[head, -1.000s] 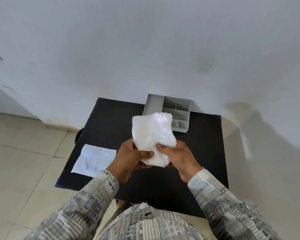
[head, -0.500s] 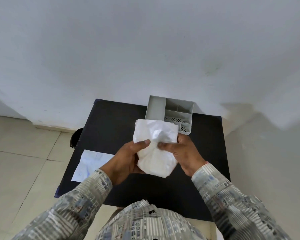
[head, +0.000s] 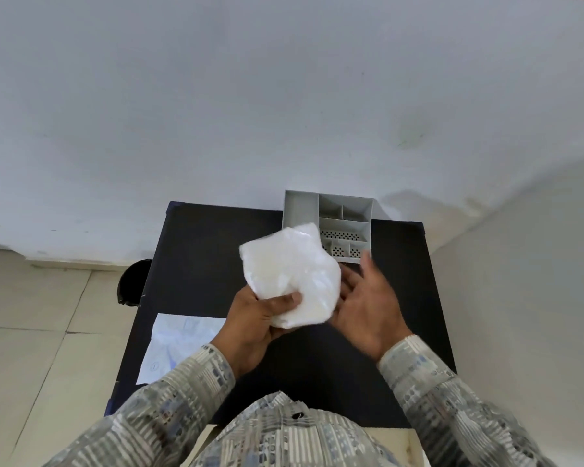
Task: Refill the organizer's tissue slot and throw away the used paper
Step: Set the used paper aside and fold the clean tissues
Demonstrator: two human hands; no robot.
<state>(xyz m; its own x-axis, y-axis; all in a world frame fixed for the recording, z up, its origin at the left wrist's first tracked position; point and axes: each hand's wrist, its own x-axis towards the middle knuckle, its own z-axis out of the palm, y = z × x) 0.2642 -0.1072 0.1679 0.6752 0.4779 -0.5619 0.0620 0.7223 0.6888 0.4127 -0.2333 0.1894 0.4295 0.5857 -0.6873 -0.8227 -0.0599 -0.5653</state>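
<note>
My left hand point(head: 253, 323) grips a white plastic pack of tissues point(head: 292, 273) from below, holding it above the middle of the black table point(head: 209, 251). Just right of the pack, my right hand point(head: 368, 305) is spread wide and holds nothing. The grey organizer point(head: 331, 224) stands at the table's far edge against the wall; its long left slot and small compartments look empty, and the pack hides its near left corner. A creased sheet of used paper point(head: 179, 342) lies flat at the table's near left edge.
A black bin point(head: 134, 281) stands on the tiled floor beside the table's left side, partly hidden by the tabletop. A pale wall point(head: 284, 96) rises directly behind the table, and another wall closes in on the right.
My right hand has let go of the tissue pack and spread its fingers beside it. The left hand alone now holds the pack, tilted slightly left.
</note>
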